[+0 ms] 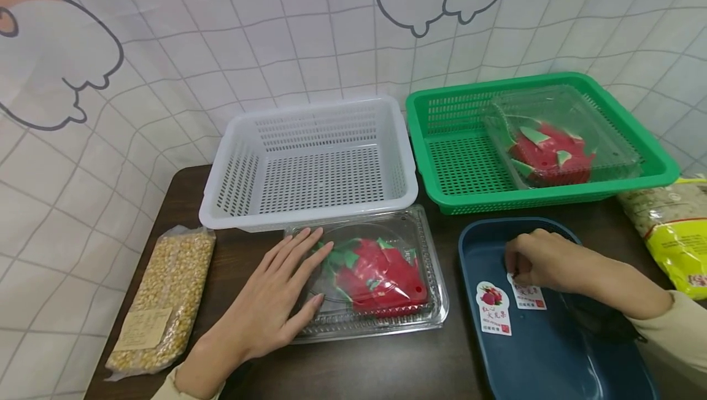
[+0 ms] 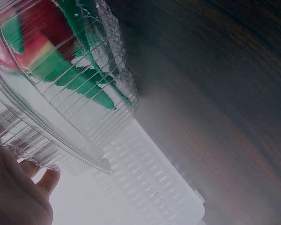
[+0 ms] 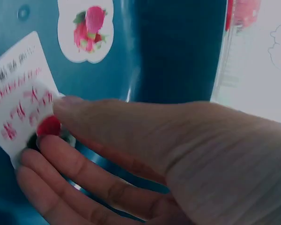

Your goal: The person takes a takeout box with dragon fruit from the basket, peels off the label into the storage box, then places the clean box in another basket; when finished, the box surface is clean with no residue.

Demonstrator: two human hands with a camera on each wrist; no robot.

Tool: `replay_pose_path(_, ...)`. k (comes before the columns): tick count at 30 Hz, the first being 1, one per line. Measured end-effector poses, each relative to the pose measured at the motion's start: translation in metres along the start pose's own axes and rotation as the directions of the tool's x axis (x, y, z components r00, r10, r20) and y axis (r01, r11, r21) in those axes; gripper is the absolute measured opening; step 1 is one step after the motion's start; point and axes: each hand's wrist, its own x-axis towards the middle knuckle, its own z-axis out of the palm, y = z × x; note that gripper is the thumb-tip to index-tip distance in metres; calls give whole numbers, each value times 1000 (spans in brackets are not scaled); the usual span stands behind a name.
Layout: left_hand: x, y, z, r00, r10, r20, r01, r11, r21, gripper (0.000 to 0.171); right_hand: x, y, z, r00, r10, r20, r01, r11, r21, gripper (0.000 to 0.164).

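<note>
My left hand (image 1: 276, 302) lies with its fingers extended over the left side of a clear plastic clamshell box (image 1: 436, 289). Through its lid shows a red dragon fruit (image 1: 381, 277) with green scales. In the right wrist view, my right hand (image 3: 117, 145) pinches a white printed label (image 3: 25, 89) between thumb and fingers. That label is inside the dark blue tray (image 1: 552, 357), tilted off its bottom. A second dragon fruit label (image 1: 494, 309) lies to its left in the head view.
Behind the box stands a white basket (image 1: 309, 219). A green basket (image 1: 458, 200) at the back right holds another clear box (image 1: 607, 142) with a dragon fruit (image 1: 552, 154). A bag of corn kernels (image 1: 171, 289) lies left; a yellow bag (image 1: 676, 240) lies right.
</note>
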Motion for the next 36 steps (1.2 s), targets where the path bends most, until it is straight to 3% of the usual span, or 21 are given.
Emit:
replay_pose_path(7,0,0,0,1000,-2,0,2,1000,-5,66,-6,0,0,987,-45,154,21,987,157,15)
replay_pose_path(10,0,0,1,1000,2,-5,-2,1000,-10,66,-9,-3,-4,981,-57,184,18,978,208,13)
replay_pose_path(13,0,0,2,1000,7,-10,-7,1000,-13,65,-13,-9,-9,986,-82,144,50,975,217,10)
replay_pose_path(16,0,0,3,1000,9,-16,-9,1000,-7,65,-16,-19,-15,990,-130,51,114,964,242,9)
replay_pose_path(20,0,0,3,999,9,-30,-9,1000,2,66,-15,-42,-18,977,-192,-88,210,924,318,22)
replay_pose_path(23,-2,0,2,999,2,-38,-2,1000,-1,67,-11,-59,-16,974,-195,-119,227,885,407,37)
replay_pose_path(26,-4,1,0,999,-27,-37,27,1000,-17,68,-5,-71,-15,982,-159,-98,186,857,480,51)
replay_pose_path(31,-12,3,-2,992,-116,-47,112,991,-77,69,3,-77,-14,992,-107,-70,128,850,511,66)
replay_pose_path(34,-18,5,-4,978,-202,-53,193,971,-141,71,8,-78,-11,995,-89,-41,96,831,548,75)
replay_pose_path(36,-21,7,-6,959,-279,-47,265,943,-204,73,11,-80,-8,996,-92,-17,85,812,577,79)
